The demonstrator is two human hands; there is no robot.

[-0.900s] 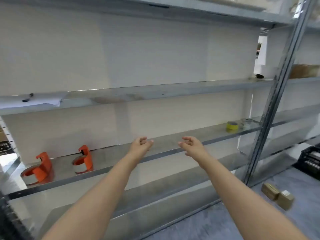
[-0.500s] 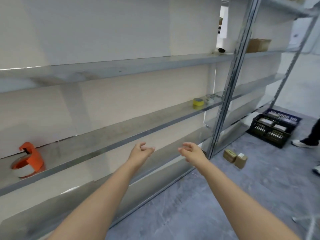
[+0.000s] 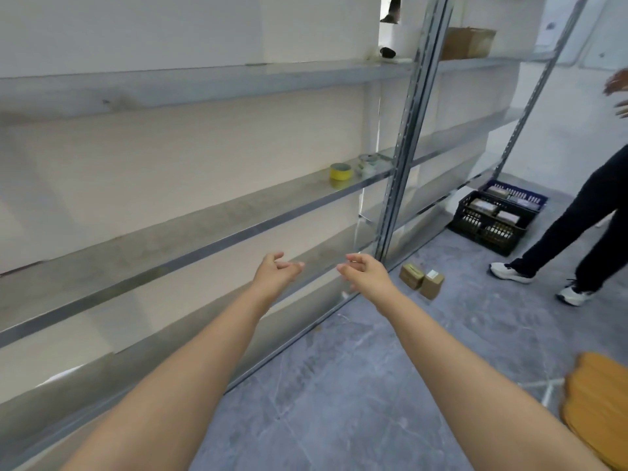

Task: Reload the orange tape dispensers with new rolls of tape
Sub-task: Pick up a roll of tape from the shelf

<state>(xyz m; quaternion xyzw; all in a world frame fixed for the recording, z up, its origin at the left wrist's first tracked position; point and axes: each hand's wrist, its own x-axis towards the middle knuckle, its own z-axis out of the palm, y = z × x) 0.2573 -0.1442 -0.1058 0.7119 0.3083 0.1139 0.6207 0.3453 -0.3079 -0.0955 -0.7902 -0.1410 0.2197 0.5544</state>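
A long grey metal shelf rack (image 3: 190,239) runs along the pale wall on the left. The left hand (image 3: 273,274) is held out in front of its lower shelves, palm turned inward, fingers loosely bent and holding nothing. Further back, a yellow roll of tape (image 3: 340,171) lies flat on the middle shelf, near that shelf's right end and well apart from both hands. The right hand (image 3: 366,271) is near the left one without touching it, palm facing it, fingers relaxed and empty too. Just right of the yellow roll sit some pale rolls (image 3: 368,163), too blurred to count, close to the grey perforated metal upright (image 3: 404,147). At the foot of that upright, two small brown cardboard boxes (image 3: 421,280) rest on the grey floor, touching each other. A larger brown cardboard carton (image 3: 467,42) stands on the upper shelf beyond the upright. A black plastic crate (image 3: 489,222) sits on the floor with a blue plastic crate (image 3: 516,195) just behind it. Further right, another person's dark-trousered legs (image 3: 577,215) stride in white shoes. A blurred orange ribbed object (image 3: 598,402) fills the lower right corner
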